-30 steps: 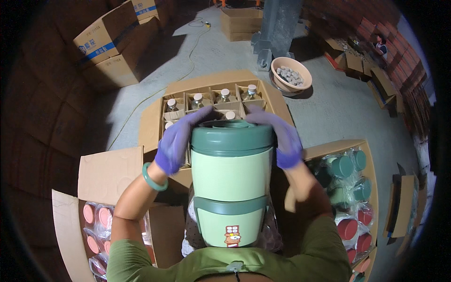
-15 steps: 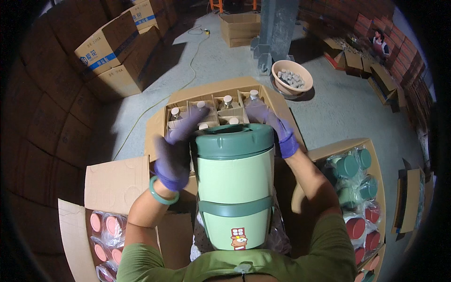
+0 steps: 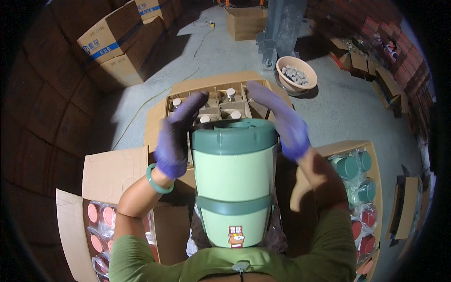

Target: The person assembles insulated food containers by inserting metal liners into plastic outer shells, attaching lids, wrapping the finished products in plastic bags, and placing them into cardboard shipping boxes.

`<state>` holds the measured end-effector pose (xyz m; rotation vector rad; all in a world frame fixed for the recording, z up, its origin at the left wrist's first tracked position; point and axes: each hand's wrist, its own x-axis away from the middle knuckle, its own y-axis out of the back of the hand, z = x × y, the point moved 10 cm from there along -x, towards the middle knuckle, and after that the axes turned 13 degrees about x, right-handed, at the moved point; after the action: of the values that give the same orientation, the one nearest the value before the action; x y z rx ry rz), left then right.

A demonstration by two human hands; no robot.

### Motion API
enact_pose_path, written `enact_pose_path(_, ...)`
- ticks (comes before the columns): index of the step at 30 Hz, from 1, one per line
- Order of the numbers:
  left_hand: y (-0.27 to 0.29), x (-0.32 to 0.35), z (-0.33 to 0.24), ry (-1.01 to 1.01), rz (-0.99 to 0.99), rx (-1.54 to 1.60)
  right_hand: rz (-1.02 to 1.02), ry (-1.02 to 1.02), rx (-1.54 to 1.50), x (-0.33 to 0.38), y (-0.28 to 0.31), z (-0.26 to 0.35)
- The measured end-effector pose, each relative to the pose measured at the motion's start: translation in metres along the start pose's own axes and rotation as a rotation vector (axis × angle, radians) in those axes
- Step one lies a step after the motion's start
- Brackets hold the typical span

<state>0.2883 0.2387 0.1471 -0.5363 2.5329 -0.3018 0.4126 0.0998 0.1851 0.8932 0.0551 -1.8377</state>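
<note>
— Looking for the base of the pale green jug [image 3: 234, 185]: my chest cuts it off at six o'clock, and whatever props it up is hidden. Does its mouth show on your screen?

— No, only the dark green lid [image 3: 234, 136], side-on. I see the left hand [image 3: 174, 136] at nine o'clock of that lid, fingers stretched flat, its palm close against the rim; contact I cannot tell.

— And my right hand [image 3: 281, 120] sits at two o'clock, spread open, just beside the lid, gripping nothing. Both wear purple gloves; a jade-green bangle [image 3: 157, 178] rings the left wrist.

— The jug is smooth plastic, cylindrical, with a darker band round its middle. Beyond it at twelve o'clock lies a cardboard carton [image 3: 213, 101] with dividers and capped bottles, half hidden by the hands
</note>
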Motion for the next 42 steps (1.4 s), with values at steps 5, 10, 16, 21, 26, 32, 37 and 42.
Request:
enact_pose_path(5, -0.011, 0.008, 0.05, 0.568, -0.002, 0.263, 0.198, 0.088, 0.155, 0.007, -0.01, -0.017)
enact_pose_path(10, -0.026, 0.002, -0.006, -0.166, 0.273, -0.07, 0.303, -0.137, 0.198, 0.001, -0.019, -0.032)
enact_pose_path(16, 0.018, 0.001, 0.079, 0.43, -0.076, 0.263, 0.234, 0.114, 0.161, -0.002, -0.02, 0.019)
enact_pose_path(21, -0.004, 0.004, 0.024, -0.041, 0.237, -0.11, 0.682, -0.064, 0.339, -0.004, -0.032, -0.027)
enact_pose_path(26, -0.029, 0.011, -0.009, -0.383, 0.255, -0.573, 0.999, -0.206, 0.413, -0.024, -0.038, -0.048)
enact_pose_path(32, -0.042, 0.013, -0.017, -0.331, 0.295, -0.465, 1.305, -0.478, 0.842, -0.027, -0.044, -0.028)
enact_pose_path(37, -0.063, 0.022, -0.029, -0.393, 0.377, -0.558, 1.448, -0.339, 0.97, -0.024, -0.054, -0.013)
enact_pose_path(42, -0.078, 0.023, -0.022, -0.379, 0.375, -0.61, 1.601, -0.342, 1.046, 0.004, -0.069, -0.033)
